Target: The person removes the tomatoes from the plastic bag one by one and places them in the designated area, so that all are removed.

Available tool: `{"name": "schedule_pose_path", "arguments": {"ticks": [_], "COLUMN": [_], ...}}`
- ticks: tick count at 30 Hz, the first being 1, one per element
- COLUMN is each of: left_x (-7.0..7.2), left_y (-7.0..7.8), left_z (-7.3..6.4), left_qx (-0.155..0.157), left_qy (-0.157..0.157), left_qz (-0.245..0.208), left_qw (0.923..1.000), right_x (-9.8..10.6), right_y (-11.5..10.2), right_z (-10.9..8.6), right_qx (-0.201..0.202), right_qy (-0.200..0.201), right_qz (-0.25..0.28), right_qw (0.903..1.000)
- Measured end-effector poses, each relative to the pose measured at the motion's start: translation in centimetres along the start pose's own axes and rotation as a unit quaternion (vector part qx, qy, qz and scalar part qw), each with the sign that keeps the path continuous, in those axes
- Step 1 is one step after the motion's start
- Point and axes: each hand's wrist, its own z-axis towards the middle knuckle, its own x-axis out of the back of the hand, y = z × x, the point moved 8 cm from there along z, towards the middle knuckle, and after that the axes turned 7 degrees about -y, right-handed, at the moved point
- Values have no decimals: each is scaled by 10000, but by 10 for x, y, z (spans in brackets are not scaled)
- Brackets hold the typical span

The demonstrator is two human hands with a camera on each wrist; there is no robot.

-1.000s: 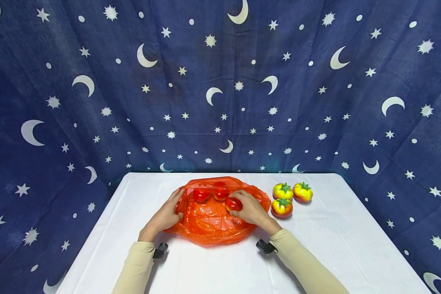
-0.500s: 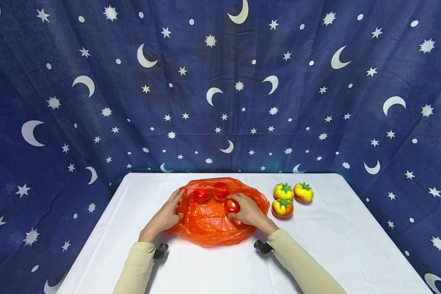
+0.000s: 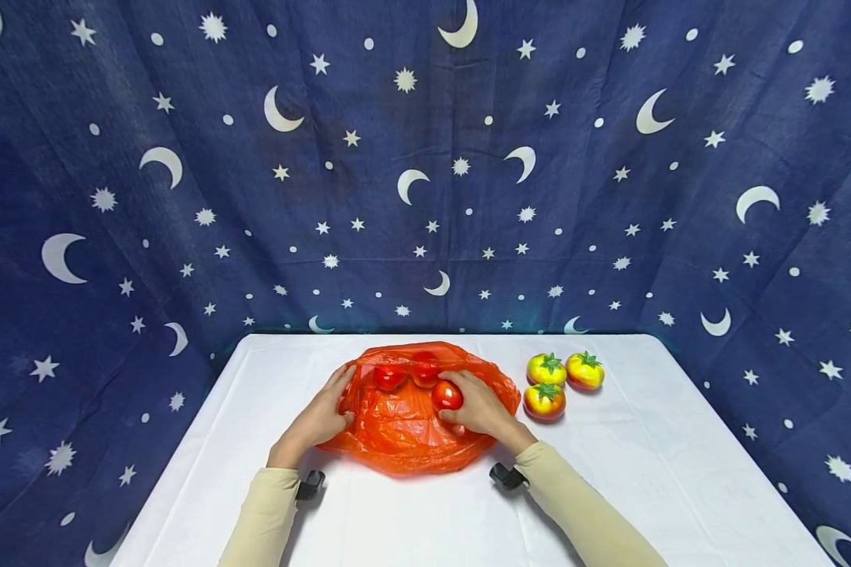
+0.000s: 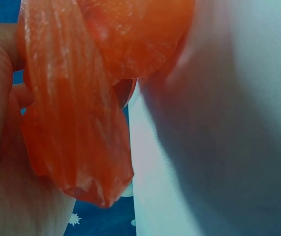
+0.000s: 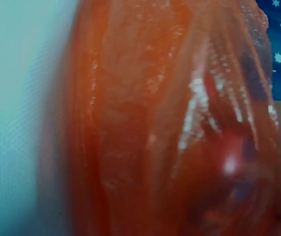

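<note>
An orange-red plastic bag (image 3: 407, 433) lies on the table with its mouth spread towards me. At its left edge my left hand (image 3: 321, 413) holds the plastic, which hangs in a fold beside the palm in the left wrist view. My right hand (image 3: 484, 408) reaches into the right side of the bag, fingers and thumb round a red tomato (image 3: 447, 396). Two more tomatoes, one at left (image 3: 389, 378) and one at right (image 3: 425, 372), rest deeper inside, partly covered by the film. In the right wrist view the bag (image 5: 130, 123) hides most of that hand.
Right of the bag stand three yellow-red tomatoes with green leafy tops: a front one (image 3: 544, 402), a back left one (image 3: 546, 369) and a back right one (image 3: 585, 370). All rest on a white-covered table (image 3: 411, 520). A blue star-and-moon curtain (image 3: 425, 197) surrounds it.
My right hand has moved slightly left with the tomato, which now shows more of its red surface. The left hand keeps its place at the bag's edge.
</note>
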Motion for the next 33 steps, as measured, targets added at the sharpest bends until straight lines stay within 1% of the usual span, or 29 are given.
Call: {"name": "schedule_pose_path", "arguments": {"ticks": [8, 15, 22, 28, 33], "left_x": [2, 1, 2, 2, 0], "left_y": [3, 2, 2, 2, 1], "left_z": [-1, 0, 0, -1, -1], "left_qx": [-223, -192, -225, -257, -216], "left_qy": [108, 108, 118, 138, 111], "left_qz": [35, 43, 64, 106, 199], "left_qw": [9997, 9997, 9997, 9995, 9995], "right_x": [7, 18, 31, 44, 56], "right_y": [-10, -21, -34, -46, -53], "right_z": [-4, -10, -16, -22, -27], "right_qx": [91, 112, 331, 449, 503], "right_qy": [122, 212, 471, 566, 641], "right_qz": [21, 58, 107, 123, 403], "right_qw": [9999, 9997, 9983, 9973, 9959]}}
